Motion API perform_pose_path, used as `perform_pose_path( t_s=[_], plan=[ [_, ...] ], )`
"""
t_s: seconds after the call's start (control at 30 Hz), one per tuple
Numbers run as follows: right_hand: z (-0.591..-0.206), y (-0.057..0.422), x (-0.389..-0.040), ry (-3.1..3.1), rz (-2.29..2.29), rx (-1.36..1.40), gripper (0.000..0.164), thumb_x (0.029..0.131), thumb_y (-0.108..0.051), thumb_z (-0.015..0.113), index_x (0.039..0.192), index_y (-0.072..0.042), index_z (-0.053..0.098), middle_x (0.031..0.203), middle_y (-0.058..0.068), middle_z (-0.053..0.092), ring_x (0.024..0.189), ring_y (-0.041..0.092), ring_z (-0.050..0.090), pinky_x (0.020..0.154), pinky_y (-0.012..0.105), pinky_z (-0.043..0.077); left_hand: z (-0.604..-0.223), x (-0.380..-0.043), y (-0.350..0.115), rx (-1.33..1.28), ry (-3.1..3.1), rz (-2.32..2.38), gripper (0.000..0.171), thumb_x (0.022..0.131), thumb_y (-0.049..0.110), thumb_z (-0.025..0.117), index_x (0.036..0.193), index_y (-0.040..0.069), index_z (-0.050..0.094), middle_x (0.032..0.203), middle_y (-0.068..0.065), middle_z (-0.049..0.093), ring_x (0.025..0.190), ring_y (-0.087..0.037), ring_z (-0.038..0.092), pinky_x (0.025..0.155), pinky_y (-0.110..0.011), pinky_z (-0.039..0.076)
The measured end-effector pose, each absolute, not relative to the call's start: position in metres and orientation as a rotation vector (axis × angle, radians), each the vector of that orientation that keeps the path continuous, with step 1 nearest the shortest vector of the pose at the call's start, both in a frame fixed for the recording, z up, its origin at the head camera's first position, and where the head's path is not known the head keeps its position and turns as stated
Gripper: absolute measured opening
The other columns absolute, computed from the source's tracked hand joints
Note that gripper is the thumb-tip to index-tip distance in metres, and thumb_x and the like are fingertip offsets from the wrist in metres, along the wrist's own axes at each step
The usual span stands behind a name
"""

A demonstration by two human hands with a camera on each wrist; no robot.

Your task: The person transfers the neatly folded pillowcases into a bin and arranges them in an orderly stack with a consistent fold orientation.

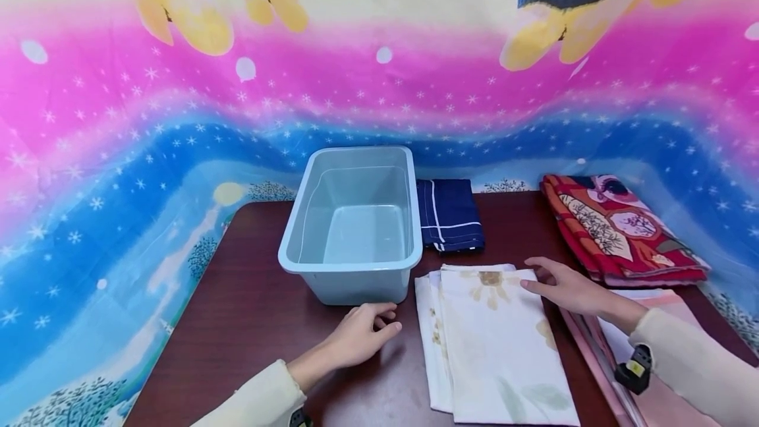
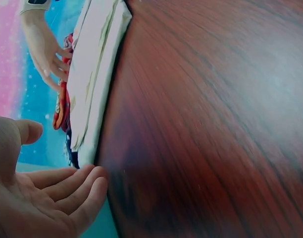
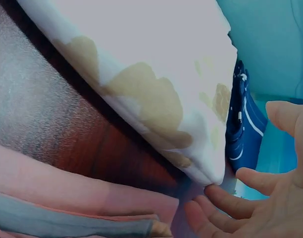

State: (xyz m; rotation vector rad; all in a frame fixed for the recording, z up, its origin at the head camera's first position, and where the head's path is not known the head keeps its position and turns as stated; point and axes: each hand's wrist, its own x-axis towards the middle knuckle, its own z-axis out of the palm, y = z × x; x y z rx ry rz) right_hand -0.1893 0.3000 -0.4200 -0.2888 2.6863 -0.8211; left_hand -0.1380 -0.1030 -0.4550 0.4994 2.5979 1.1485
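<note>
White cloth: a folded white fabric rectangle with a beige flower print (image 1: 504, 348) lies on the dark red-brown wooden table (image 1: 237, 321), right of the basin's near end; its near edge almost meets the frame's bottom.
Under-layer: a second folded white floral cloth (image 1: 435, 354) shows only as a strip at the left; the rest is covered.
Right hand: the hand (image 1: 563, 288) is at the far right corner of the white cloth, fingers loosely bent and spread, gripping nothing; fingertips meet or nearly meet the edge, contact unclear.
Left hand: relaxed and holding nothing, the hand (image 1: 362, 335) hovers by the front of the pale blue-green plastic basin (image 1: 350, 287); whether it touches is unclear.
Navy cloth: a folded navy fabric with white lines (image 1: 453, 213), its left side hidden by the basin.
Pink cloth: a folded pink-and-pale fabric (image 1: 661, 410), crossed by the right sleeve and cut off below.
Red cloth: a folded red patterned fabric (image 1: 622, 229), far right.
</note>
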Motion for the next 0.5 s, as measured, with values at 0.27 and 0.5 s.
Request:
perform_pose_path(
  t_s=[0.27,0.5],
  plan=[
    [-0.425,0.309,-0.189,2.635,-0.862,-0.231,0.074,0.102,-0.041,0.058,0.148,0.012,0.034,0.129,0.032,0.059,0.114,0.039,0.062,0.087,0.049,0.057,-0.451,-0.137,-0.087,0.435,2.495,1.256,0.055,0.098,0.026,0.063,0.142,-0.005,0.053,0.130,-0.016,0.068,0.105,-0.024,0.071,0.088,-0.036,0.056],
    [-0.419,0.314,-0.189,2.562,-0.884,-0.129,0.077,0.103,-0.046,0.053,0.148,0.014,0.033,0.126,0.032,0.062,0.096,0.026,0.065,0.077,0.039,0.056,-0.452,-0.140,-0.079,0.376,2.424,1.284,0.059,0.098,0.029,0.063,0.145,-0.005,0.049,0.133,-0.017,0.066,0.112,-0.026,0.068,0.094,-0.043,0.054]
  ],
)
